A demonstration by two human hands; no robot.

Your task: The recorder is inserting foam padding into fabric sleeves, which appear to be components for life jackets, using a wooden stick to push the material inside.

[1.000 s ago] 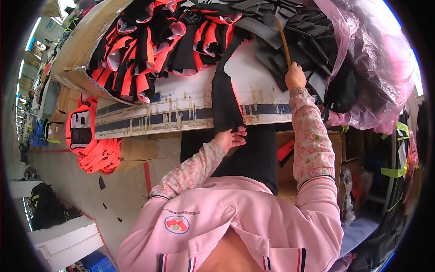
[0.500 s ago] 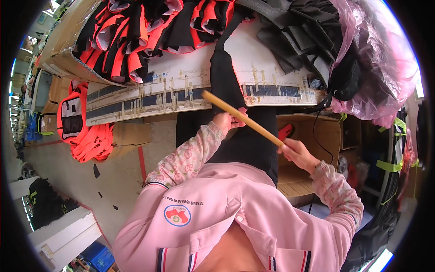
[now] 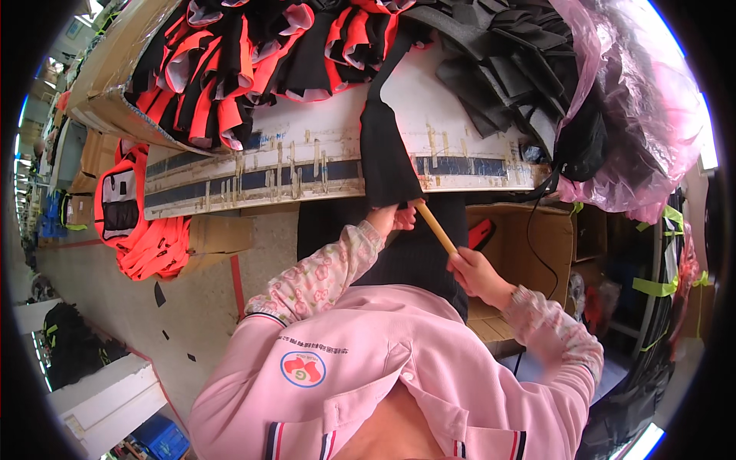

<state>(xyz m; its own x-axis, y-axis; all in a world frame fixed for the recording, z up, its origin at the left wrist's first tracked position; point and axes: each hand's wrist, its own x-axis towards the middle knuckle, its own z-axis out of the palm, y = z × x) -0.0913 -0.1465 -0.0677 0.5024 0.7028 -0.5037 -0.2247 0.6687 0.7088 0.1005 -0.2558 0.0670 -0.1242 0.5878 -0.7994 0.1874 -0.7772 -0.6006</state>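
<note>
Where the black fabric strip (image 3: 387, 146) droops over the bench (image 3: 433, 103) edge, soft and light, I'd say, the left grip (image 3: 392, 219) pinches its end, sensibly; the right grip (image 3: 477, 274) clasps a stiff-looking stick (image 3: 437, 228).

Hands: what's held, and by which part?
Right hand: wooden stick, gripped at the end nearer the body. Left hand: black fabric strip, held at its near end, where the stick's far end meets it.
</note>
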